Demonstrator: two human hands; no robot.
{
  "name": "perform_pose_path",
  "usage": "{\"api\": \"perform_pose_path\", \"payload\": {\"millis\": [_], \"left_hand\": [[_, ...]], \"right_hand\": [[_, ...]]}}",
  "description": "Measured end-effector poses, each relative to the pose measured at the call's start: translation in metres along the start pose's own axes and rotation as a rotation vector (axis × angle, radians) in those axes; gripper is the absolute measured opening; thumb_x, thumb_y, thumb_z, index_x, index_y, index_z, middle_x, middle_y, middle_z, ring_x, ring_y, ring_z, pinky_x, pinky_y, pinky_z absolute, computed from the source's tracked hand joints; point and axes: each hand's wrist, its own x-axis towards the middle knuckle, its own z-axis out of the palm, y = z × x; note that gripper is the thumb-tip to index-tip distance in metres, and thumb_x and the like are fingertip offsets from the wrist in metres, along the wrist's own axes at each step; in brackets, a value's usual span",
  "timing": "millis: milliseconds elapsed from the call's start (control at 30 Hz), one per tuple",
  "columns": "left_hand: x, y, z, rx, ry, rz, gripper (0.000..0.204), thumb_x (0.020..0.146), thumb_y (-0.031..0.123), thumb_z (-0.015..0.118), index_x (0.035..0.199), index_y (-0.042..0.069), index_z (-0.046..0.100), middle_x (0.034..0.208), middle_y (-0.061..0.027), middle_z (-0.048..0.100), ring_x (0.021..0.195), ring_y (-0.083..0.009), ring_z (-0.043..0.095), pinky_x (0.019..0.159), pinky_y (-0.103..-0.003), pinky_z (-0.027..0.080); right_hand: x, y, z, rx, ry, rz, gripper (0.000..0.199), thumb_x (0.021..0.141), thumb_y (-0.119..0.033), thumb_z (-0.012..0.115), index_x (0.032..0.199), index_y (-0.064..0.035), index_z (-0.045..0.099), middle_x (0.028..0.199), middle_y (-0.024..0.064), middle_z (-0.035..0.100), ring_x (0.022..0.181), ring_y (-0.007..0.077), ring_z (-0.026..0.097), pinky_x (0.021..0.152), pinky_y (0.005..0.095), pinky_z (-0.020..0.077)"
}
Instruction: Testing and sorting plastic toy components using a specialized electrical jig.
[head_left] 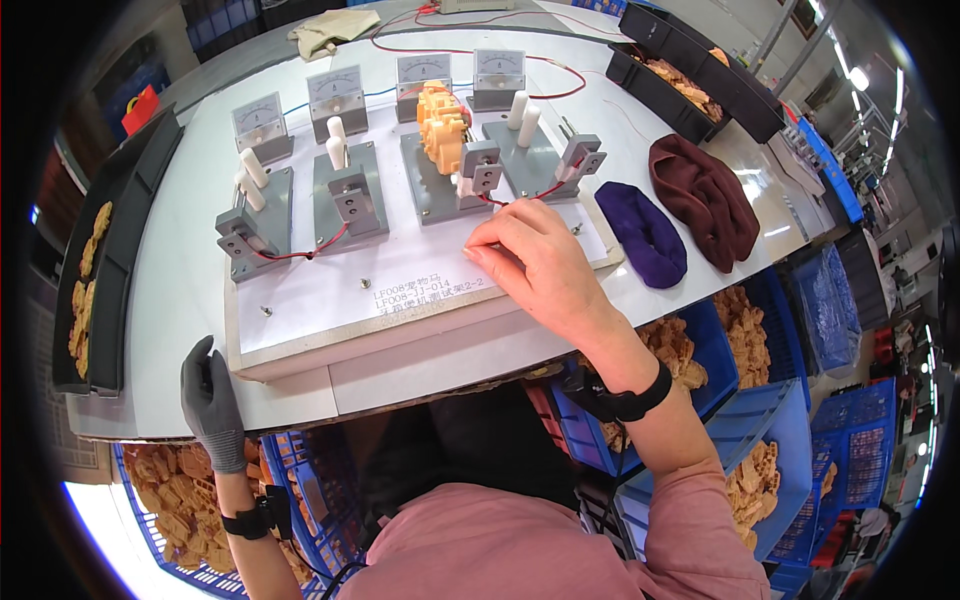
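Note:
My right hand (545, 262), bare, hovers over the front of a white test board (420, 318), its thumb and index fingertip drawn together with nothing visible between them. Just beyond it, a yellow plastic gear-box-like part (441, 128) stands on the third grey fixture (425, 195) from the left. A grey clamp block with red wire (481, 168) is against the part's near side. My left hand (212, 400), in a grey glove, rests at the table's front edge beside the board's left corner. Its fingers are loosely bent and apart from the thumb, holding nothing.
More grey fixtures with white posts (335, 150) and analog meters (335, 92) line the board. Purple cloth (640, 235) and brown cloth (705, 200) lie at right. Black trays (118, 270) hold yellow parts; blue crates (790, 470) of parts flank my lap.

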Motion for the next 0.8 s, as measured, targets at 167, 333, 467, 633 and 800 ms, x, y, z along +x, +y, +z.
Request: {"api": "perform_pose_path", "payload": {"millis": [167, 333, 467, 633, 800], "left_hand": [[0.000, -0.001, 0.001, -0.010, 0.009, -0.001, 0.026, 0.100, 0.009, 0.058, 0.123, 0.001, 0.065, 0.093, -0.0004, 0.058, 0.078, -0.0082, 0.047, 0.074, -0.023, 0.044], [0.000, 0.000, 0.000, 0.004, 0.009, 0.009, 0.026, 0.100, 0.009, 0.058, 0.123, 0.001, 0.066, 0.090, 0.0005, 0.058, 0.076, -0.0075, 0.047, 0.072, -0.023, 0.043], [-0.001, 0.004, -0.001, -0.013, -0.002, 0.005, 0.026, 0.100, 0.009, 0.057, 0.123, 0.002, 0.066, 0.091, 0.0000, 0.058, 0.077, -0.0076, 0.048, 0.073, -0.023, 0.044], [-0.002, 0.012, -0.002, 0.048, 0.012, 0.006, 0.025, 0.099, 0.010, 0.057, 0.121, 0.001, 0.066, 0.100, -0.0055, 0.065, 0.087, -0.0118, 0.057, 0.080, -0.026, 0.048], [-0.003, 0.017, -0.001, 0.100, 0.042, 0.052, 0.024, 0.096, 0.008, 0.057, 0.118, 0.003, 0.066, 0.105, -0.0107, 0.067, 0.092, -0.0174, 0.064, 0.083, -0.029, 0.050]], "right_hand": [[-0.002, 0.000, 0.001, -0.008, 0.008, 0.001, 0.009, 0.084, -0.010, 0.073, 0.087, -0.0071, 0.065, 0.085, 0.0065, 0.060, 0.084, 0.0279, 0.058, 0.078, 0.0391, 0.0469], [-0.002, -0.001, 0.001, -0.024, -0.006, 0.021, 0.008, 0.085, -0.009, 0.072, 0.088, -0.0079, 0.066, 0.084, 0.0059, 0.060, 0.085, 0.0275, 0.058, 0.078, 0.0386, 0.0464], [-0.001, -0.002, 0.000, -0.009, -0.007, 0.013, 0.008, 0.084, -0.009, 0.072, 0.089, -0.0079, 0.066, 0.084, 0.0056, 0.060, 0.085, 0.0276, 0.058, 0.078, 0.0388, 0.0463], [-0.001, -0.004, 0.000, 0.025, -0.020, 0.062, 0.007, 0.084, -0.009, 0.073, 0.088, -0.0065, 0.067, 0.084, 0.0052, 0.061, 0.085, 0.0276, 0.058, 0.079, 0.0395, 0.0461], [0.002, -0.009, 0.000, 0.029, -0.041, 0.084, 0.008, 0.084, -0.007, 0.074, 0.089, -0.0042, 0.068, 0.085, 0.0067, 0.063, 0.085, 0.0281, 0.059, 0.078, 0.0386, 0.0467]]}}
